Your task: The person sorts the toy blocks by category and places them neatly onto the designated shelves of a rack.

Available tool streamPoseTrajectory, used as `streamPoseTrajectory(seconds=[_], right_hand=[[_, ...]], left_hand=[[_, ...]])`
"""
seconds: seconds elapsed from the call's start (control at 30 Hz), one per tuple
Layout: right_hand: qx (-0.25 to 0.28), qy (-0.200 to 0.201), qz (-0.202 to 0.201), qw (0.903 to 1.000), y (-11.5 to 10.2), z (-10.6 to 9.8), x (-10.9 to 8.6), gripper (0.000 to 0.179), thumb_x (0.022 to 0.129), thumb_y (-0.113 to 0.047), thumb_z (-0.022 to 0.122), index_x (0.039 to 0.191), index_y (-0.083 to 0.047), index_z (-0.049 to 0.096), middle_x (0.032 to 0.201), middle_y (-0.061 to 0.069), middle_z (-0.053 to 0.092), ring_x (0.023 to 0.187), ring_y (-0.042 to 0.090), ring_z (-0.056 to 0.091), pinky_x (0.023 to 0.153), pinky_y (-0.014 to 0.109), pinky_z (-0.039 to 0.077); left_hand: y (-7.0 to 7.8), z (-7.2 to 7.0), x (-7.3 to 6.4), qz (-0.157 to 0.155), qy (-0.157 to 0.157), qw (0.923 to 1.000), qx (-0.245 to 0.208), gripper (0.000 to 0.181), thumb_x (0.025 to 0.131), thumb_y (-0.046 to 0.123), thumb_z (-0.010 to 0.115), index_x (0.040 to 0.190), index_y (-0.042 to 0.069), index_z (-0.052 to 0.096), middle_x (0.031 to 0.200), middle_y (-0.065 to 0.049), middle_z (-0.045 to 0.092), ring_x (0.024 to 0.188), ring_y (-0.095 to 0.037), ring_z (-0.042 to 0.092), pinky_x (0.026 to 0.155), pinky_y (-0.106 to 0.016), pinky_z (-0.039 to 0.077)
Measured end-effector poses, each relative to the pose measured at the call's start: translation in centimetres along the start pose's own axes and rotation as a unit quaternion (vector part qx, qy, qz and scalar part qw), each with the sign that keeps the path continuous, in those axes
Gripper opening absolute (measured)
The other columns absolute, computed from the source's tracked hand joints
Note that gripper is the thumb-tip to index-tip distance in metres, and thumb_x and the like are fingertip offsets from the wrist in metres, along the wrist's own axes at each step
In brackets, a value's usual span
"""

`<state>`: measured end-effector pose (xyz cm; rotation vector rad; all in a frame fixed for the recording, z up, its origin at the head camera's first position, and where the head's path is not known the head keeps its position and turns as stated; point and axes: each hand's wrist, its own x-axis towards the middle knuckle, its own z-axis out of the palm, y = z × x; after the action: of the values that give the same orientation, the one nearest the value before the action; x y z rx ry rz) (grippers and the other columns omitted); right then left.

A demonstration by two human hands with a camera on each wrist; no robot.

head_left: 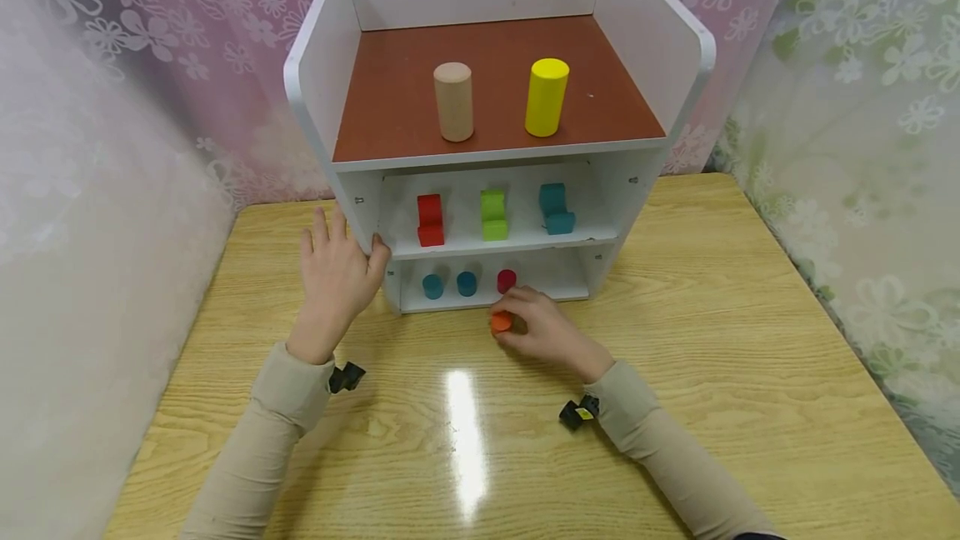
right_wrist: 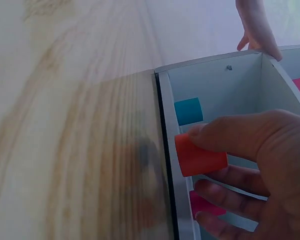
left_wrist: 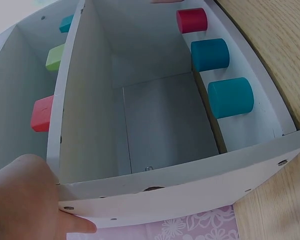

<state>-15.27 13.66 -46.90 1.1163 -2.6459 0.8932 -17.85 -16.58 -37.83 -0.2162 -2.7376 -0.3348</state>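
My right hand [head_left: 536, 325] pinches a short orange cylinder [right_wrist: 202, 154] between thumb and fingers, in front of the bottom shelf [head_left: 555, 277] of a small white shelf unit. Close behind its fingers stands a crimson cylinder [head_left: 507, 280], partly covered by them in the right wrist view. Further left on that shelf are a blue cylinder [head_left: 467, 283] and a teal cylinder [head_left: 432, 286]. My left hand [head_left: 336, 277] rests against the unit's left side panel, fingers straight along the outside and thumb at the front edge.
The middle shelf carries red [head_left: 431, 221], green [head_left: 494, 216] and teal [head_left: 556, 209] curved blocks. On the brown top stand a tall plain wood cylinder [head_left: 454, 102] and a yellow one [head_left: 547, 97]. The unit sits on a wooden table [head_left: 712, 340] with curtains [head_left: 165, 32] around it.
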Motion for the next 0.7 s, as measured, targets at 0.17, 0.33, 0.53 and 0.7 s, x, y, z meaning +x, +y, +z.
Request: streamPoseTrajectory(seconds=[0.17, 0.33, 0.53, 0.7], right_hand=[[-0.003, 0.005, 0.001, 1.0, -0.2, -0.7, 0.1, 0.029, 0.074, -0.013, 0.075, 0.101, -0.006, 0.069, 0.098, 0.001, 0.063, 0.087, 0.015, 0.054, 0.079, 0.031, 0.048], [-0.007, 0.014, 0.006, 0.9999, 0.0, -1.4, 0.2, 0.027, 0.074, -0.012, 0.074, 0.1, -0.006, 0.069, 0.098, 0.001, 0.063, 0.087, 0.016, 0.054, 0.079, 0.032, 0.048], [0.002, 0.035, -0.009, 0.9993, 0.4, -2.4, 0.2, 0.029, 0.072, -0.008, 0.076, 0.1, -0.005, 0.069, 0.098, 0.003, 0.063, 0.087, 0.017, 0.056, 0.079, 0.034, 0.048], [0.003, 0.048, -0.009, 0.9988, 0.7, -3.2, 0.1, 0.03, 0.071, -0.005, 0.075, 0.101, -0.004, 0.069, 0.098, 0.004, 0.064, 0.086, 0.017, 0.057, 0.076, 0.033, 0.049]], left_hand=[[0.0, 0.0, 0.0, -0.002, -0.005, 1.0, 0.0, 0.06, 0.094, 0.04, 0.027, 0.147, 0.013, 0.032, 0.151, -0.016, 0.025, 0.134, -0.048, 0.022, 0.103, -0.063, 0.018], [0.0, 0.0, 0.0, -0.005, -0.007, 1.0, -0.002, 0.06, 0.094, 0.04, 0.027, 0.147, 0.012, 0.032, 0.15, -0.017, 0.026, 0.135, -0.048, 0.021, 0.104, -0.063, 0.017], [0.0, 0.1, 0.1, -0.005, -0.005, 1.0, -0.005, 0.059, 0.094, 0.04, 0.027, 0.146, 0.012, 0.034, 0.15, -0.018, 0.027, 0.134, -0.048, 0.021, 0.103, -0.063, 0.017], [0.0, 0.1, 0.0, -0.008, -0.009, 0.9999, -0.004, 0.06, 0.094, 0.04, 0.026, 0.146, 0.012, 0.033, 0.15, -0.017, 0.026, 0.134, -0.049, 0.021, 0.103, -0.063, 0.017]])
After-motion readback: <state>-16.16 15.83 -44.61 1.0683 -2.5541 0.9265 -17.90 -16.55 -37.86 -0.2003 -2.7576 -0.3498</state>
